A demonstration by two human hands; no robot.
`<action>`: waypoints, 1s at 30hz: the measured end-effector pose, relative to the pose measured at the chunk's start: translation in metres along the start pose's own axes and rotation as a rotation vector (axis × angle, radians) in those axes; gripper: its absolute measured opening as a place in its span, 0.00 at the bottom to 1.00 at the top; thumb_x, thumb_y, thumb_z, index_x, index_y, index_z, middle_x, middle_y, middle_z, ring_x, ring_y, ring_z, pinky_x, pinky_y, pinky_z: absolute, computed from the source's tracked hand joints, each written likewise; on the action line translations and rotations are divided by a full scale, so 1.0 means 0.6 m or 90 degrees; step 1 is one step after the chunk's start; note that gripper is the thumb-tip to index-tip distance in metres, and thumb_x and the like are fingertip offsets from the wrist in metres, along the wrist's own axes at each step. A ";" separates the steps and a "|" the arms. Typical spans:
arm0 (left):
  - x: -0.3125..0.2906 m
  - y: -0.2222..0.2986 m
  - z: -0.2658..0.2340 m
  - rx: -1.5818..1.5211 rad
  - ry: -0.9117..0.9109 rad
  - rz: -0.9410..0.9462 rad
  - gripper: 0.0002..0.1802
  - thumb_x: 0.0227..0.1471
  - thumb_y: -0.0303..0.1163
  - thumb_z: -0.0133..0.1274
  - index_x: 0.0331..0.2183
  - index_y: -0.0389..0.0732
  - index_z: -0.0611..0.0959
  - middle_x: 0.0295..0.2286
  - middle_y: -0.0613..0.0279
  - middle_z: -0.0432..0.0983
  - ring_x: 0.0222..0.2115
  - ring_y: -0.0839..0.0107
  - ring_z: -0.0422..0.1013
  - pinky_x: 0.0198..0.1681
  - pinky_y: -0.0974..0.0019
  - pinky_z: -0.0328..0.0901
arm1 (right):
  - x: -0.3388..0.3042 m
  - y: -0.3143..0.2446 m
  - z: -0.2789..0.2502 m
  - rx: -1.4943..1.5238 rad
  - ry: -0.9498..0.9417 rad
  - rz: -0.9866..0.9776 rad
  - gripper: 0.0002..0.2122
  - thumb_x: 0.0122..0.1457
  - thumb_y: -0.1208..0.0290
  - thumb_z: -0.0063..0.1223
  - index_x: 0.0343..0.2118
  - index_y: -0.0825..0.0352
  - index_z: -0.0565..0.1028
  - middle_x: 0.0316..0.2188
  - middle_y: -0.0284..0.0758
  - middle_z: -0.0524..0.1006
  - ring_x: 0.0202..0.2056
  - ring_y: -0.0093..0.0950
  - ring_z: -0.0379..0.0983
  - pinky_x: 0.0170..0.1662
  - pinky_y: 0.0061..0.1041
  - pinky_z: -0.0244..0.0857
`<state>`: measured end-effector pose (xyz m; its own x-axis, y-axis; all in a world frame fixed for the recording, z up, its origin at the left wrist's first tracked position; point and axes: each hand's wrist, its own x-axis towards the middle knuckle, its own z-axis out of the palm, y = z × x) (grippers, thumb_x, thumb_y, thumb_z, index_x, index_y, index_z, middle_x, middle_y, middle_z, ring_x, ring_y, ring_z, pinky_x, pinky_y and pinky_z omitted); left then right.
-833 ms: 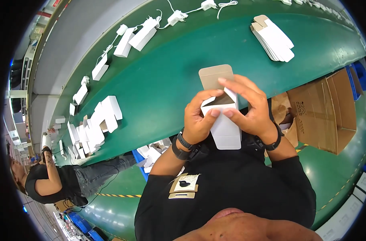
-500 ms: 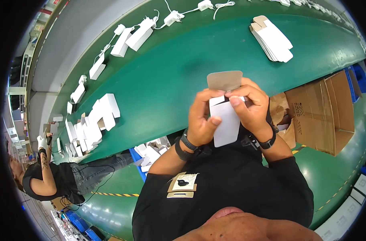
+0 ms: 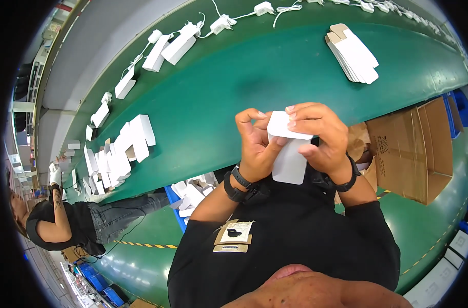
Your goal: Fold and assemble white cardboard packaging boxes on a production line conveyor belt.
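Observation:
Between my hands, just off the near edge of the green table, is a small white carton (image 3: 290,167). Its end flap is folded over the top end. My left hand (image 3: 258,141) grips the carton's left side, with the thumb at the flap's lower edge and the index finger raised. My right hand (image 3: 323,134) holds the other side, its fingertips pressing on the flap and its thumb at the carton's right side. The carton's far side and whatever is inside it are hidden.
Flattened white cartons (image 3: 352,54) lie at the table's far right. White boxes (image 3: 118,154) are piled at left. Chargers with cables (image 3: 222,23) line the far belt. A large cardboard box (image 3: 411,151) stands right; a blue bin (image 3: 175,208) sits below the table. A co-worker (image 3: 64,220) stands left.
The raised flap, its brown inner face showing before, is now folded down over the carton's end. My right fingers have moved onto it. The co-worker's arm has shifted slightly.

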<state>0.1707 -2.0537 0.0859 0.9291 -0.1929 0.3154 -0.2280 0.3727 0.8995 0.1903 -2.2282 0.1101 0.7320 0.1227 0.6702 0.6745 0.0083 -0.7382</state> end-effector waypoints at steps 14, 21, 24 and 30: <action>0.014 0.002 -0.003 0.332 -0.106 0.145 0.43 0.48 0.36 0.68 0.53 0.48 0.53 0.48 0.42 0.70 0.46 0.58 0.73 0.46 0.60 0.70 | 0.009 -0.015 -0.039 0.108 -0.001 0.210 0.08 0.50 0.81 0.62 0.34 0.70 0.80 0.38 0.42 0.79 0.46 0.38 0.77 0.49 0.34 0.72; 0.020 0.009 0.001 0.260 -0.130 0.075 0.36 0.52 0.35 0.64 0.54 0.45 0.59 0.50 0.43 0.68 0.48 0.59 0.71 0.49 0.59 0.68 | 0.012 -0.009 -0.060 0.044 -0.091 0.165 0.10 0.50 0.80 0.62 0.37 0.68 0.81 0.40 0.41 0.79 0.46 0.39 0.77 0.50 0.34 0.71; 0.031 0.008 0.007 0.218 -0.113 0.086 0.28 0.53 0.31 0.63 0.50 0.40 0.66 0.49 0.43 0.69 0.47 0.61 0.72 0.46 0.61 0.70 | 0.012 -0.006 -0.063 0.035 -0.099 0.116 0.11 0.51 0.80 0.62 0.38 0.68 0.81 0.42 0.43 0.80 0.47 0.40 0.77 0.50 0.35 0.71; 0.048 -0.020 -0.005 0.197 -0.077 0.091 0.19 0.56 0.26 0.59 0.48 0.37 0.72 0.47 0.48 0.70 0.44 0.65 0.71 0.44 0.66 0.70 | 0.005 0.035 -0.062 -0.016 -0.109 0.058 0.12 0.52 0.76 0.62 0.41 0.69 0.81 0.47 0.45 0.78 0.51 0.43 0.74 0.54 0.38 0.68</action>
<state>0.2009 -2.0611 0.0831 0.8449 -0.2714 0.4610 -0.4472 0.1147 0.8871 0.2103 -2.2646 0.0992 0.7649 0.2890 0.5757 0.6093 -0.0348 -0.7922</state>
